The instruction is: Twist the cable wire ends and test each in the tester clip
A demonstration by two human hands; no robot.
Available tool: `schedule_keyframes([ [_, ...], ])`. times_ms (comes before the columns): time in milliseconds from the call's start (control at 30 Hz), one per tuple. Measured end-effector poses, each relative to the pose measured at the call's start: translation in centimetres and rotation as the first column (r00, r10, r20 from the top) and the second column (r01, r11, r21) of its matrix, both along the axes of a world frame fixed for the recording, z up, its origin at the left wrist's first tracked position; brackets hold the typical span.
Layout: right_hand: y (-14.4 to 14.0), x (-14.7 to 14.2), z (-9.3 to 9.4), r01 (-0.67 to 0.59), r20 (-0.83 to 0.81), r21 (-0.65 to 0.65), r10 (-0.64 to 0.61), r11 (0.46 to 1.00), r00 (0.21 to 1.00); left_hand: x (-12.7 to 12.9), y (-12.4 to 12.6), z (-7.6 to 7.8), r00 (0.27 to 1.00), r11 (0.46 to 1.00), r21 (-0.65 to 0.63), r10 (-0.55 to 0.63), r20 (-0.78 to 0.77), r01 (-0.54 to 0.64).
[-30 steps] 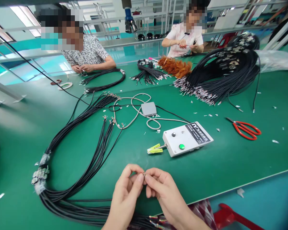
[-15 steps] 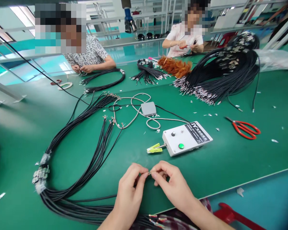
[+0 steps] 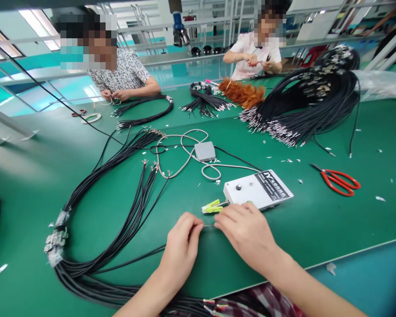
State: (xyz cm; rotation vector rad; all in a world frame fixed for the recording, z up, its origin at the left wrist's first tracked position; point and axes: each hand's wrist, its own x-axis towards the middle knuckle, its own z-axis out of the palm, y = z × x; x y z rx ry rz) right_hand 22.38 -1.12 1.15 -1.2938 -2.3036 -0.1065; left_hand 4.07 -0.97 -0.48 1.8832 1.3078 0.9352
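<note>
My left hand (image 3: 181, 246) pinches the stripped end of a thin black cable (image 3: 132, 260) that runs back to the left over the green mat. My right hand (image 3: 247, 231) is just right of it, fingers pinching the fine wire tip at the cable's end. Both hands sit close in front of a white tester box (image 3: 262, 188), and my right hand covers the box's front edge. A yellow-green clip (image 3: 211, 206) sticks out of the box's left side, just above my fingertips. A big looped bundle of black cables (image 3: 95, 207) lies to my left.
A grey pedal switch (image 3: 204, 151) with grey cord lies behind the box. Red-handled scissors (image 3: 338, 180) lie to the right. A large heap of black cables (image 3: 303, 105) fills the far right. Two other people sit across the table handling wires. The table edge (image 3: 366, 251) runs near right.
Both hands have moved forward over the mat toward the tester box, taking the cable end along. My right hand now covers the box's green button and front edge.
</note>
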Motion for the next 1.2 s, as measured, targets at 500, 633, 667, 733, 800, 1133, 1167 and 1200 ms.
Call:
schedule_keyframes([
  [500,5.2,0.0,0.4,0.021,0.330,-0.212,0.052,0.977,0.943,0.6,2.5,-0.5,0.979,0.967,-0.184,0.193,0.067,-0.178],
  [633,5.2,-0.1,0.5,0.025,0.344,-0.213,0.050,0.977,0.938,0.8,2.7,-0.9,0.980,0.966,-0.180,0.195,0.049,-0.183],
  [667,5.3,-0.1,0.5,0.025,0.346,-0.214,0.052,0.976,0.937,0.9,2.8,-1.0,0.980,0.966,-0.179,0.196,0.046,-0.185],
  [733,5.3,-0.1,0.6,0.023,0.349,-0.218,0.056,0.976,0.935,1.0,2.9,-1.2,0.979,0.966,-0.179,0.198,0.039,-0.189],
  [800,5.2,-0.1,0.8,0.019,0.350,-0.223,0.062,0.975,0.935,1.1,2.9,-1.3,0.979,0.965,-0.180,0.202,0.034,-0.193],
  [1133,5.0,-0.3,0.9,0.028,0.344,-0.220,0.051,0.975,0.938,1.4,2.8,-1.7,0.981,0.969,-0.163,0.193,0.018,-0.188],
  [1167,4.9,-0.2,1.0,0.021,0.332,-0.214,0.053,0.977,0.942,1.4,2.8,-1.7,0.981,0.969,-0.159,0.192,0.014,-0.187],
  [1200,4.7,0.0,1.1,0.010,0.310,-0.201,0.054,0.980,0.949,1.4,2.8,-1.7,0.982,0.970,-0.157,0.189,0.010,-0.186],
])
